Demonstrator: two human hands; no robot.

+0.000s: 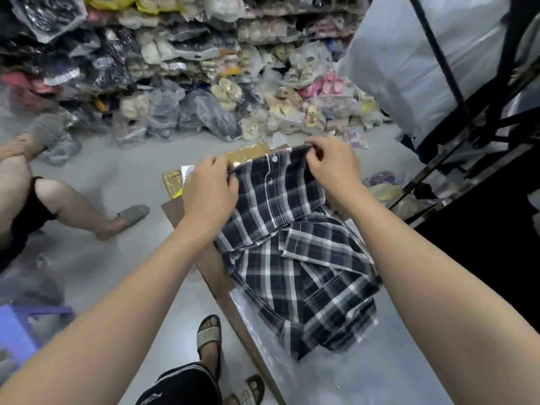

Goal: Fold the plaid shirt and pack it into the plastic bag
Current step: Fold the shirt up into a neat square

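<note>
Heaped on the brown cardboard sheet (pixel 210 273): the plaid shirt (pixel 306 273), its far edge lifted above the sheet's far end. Pinching that edge at either corner with curled fingers: left hand (pixel 209 190) and right hand (pixel 333 168) (button placket stretched between them). Spread flat over the sheet's near end, partly under the shirt: clear plastic bag (pixel 254 320).

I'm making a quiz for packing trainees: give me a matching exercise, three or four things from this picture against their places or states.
1 black-and-white plaid shirt
2 clear plastic bag
3 purple plastic stool

a on the floor, far left
b top edge pinched by left hand and right hand
c lying flat under the shirt's near end

Pairs: 1-b, 2-c, 3-a
</note>
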